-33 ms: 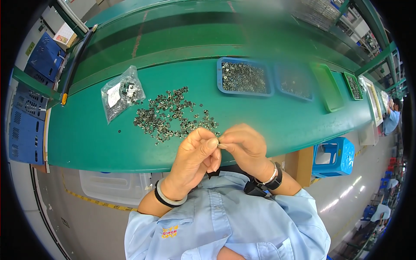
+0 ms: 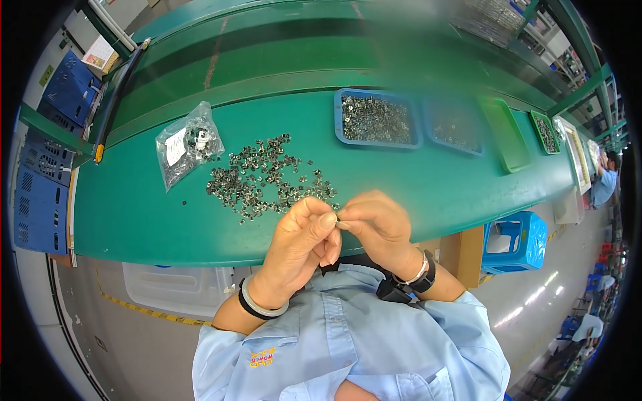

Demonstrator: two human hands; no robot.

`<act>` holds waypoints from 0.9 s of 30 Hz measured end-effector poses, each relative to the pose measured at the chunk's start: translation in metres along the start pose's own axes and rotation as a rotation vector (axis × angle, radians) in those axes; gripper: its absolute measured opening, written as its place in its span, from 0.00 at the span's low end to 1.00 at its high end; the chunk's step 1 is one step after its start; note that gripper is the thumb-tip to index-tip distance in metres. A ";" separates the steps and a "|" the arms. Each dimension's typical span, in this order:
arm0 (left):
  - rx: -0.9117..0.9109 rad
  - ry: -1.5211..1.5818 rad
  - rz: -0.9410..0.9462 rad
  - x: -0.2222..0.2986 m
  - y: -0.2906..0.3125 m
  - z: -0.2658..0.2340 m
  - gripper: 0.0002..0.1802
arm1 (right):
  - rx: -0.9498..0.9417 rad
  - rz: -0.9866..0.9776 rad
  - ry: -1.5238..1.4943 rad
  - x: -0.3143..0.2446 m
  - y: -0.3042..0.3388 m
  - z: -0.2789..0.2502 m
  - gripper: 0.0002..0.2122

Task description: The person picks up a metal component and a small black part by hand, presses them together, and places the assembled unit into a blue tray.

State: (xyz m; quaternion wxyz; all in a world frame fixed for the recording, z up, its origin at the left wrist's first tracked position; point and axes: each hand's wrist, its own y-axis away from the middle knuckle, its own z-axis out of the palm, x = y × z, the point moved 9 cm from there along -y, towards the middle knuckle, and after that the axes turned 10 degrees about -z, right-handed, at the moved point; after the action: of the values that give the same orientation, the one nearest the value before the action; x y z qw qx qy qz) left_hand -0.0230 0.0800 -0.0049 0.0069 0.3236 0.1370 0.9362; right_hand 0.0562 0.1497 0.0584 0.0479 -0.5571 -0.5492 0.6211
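My left hand (image 2: 301,237) and my right hand (image 2: 378,224) meet at the fingertips above the near edge of the green table (image 2: 147,227). Both are closed in a pinch around one tiny dark metal part (image 2: 337,217), mostly hidden by the fingers. Just beyond my left hand, a loose pile of small black and silver metal parts (image 2: 254,180) is spread over the tabletop. Left of the pile lies a clear plastic bag (image 2: 175,170) with a white label and similar parts inside.
Toward the back right stand a blue tray (image 2: 340,127) full of small metal parts, a second blue tray (image 2: 461,148), a green tray (image 2: 508,134) and a smaller green tray (image 2: 555,151). A blue stool (image 2: 531,240) and a cardboard box (image 2: 470,254) are below the table's right side.
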 end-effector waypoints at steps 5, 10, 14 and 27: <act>0.007 0.072 -0.027 -0.002 -0.002 0.002 0.10 | 0.003 0.069 -0.039 0.010 0.004 -0.001 0.07; -0.014 0.027 -0.023 -0.002 -0.005 0.004 0.11 | 0.022 0.128 -0.098 0.016 0.006 -0.002 0.07; 0.027 -0.060 -0.019 -0.003 -0.007 0.003 0.11 | 0.019 0.151 -0.058 0.017 0.006 -0.003 0.06; 0.143 0.051 0.092 0.020 0.002 -0.039 0.08 | -0.080 0.172 0.488 0.089 -0.069 -0.076 0.06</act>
State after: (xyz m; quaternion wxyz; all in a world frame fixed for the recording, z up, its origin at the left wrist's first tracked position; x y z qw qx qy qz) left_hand -0.0623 0.0700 -0.0220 -0.0627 0.3053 0.1884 0.9313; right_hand 0.0413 0.2849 0.0692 0.1042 -0.7365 -0.4963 0.4477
